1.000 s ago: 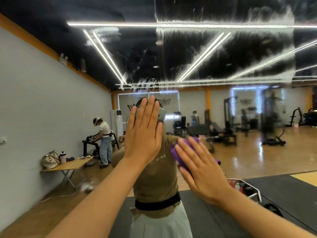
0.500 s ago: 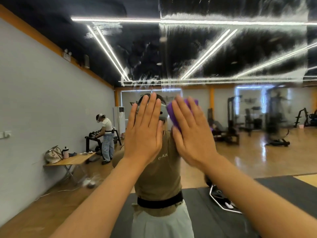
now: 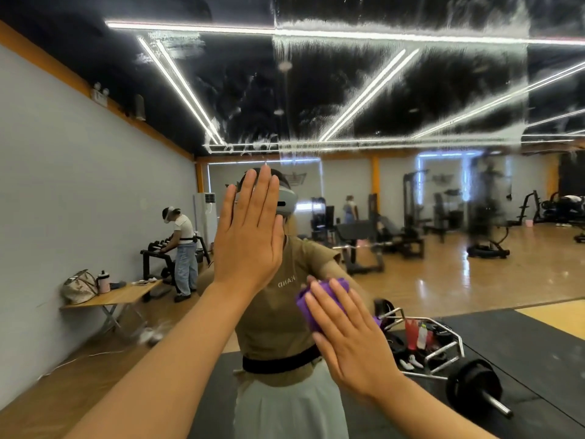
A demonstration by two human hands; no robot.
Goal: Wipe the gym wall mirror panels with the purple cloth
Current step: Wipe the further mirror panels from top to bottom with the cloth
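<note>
While the left hand is laid flat and open against the mirror, seemingly as a brace, the purple cloth is pressed to the glass low down under the straight fingers of the right hand, spreading pressure; streaks are seen higher up.

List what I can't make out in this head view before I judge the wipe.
- Crumpled purple cloth: mostly hidden behind the flat right hand.
- Glass under the flat left hand: covered.
- Wall mirror panel: cut off by the top and right frame edges.
- Reflected gym machines: blurred by smears.
</note>
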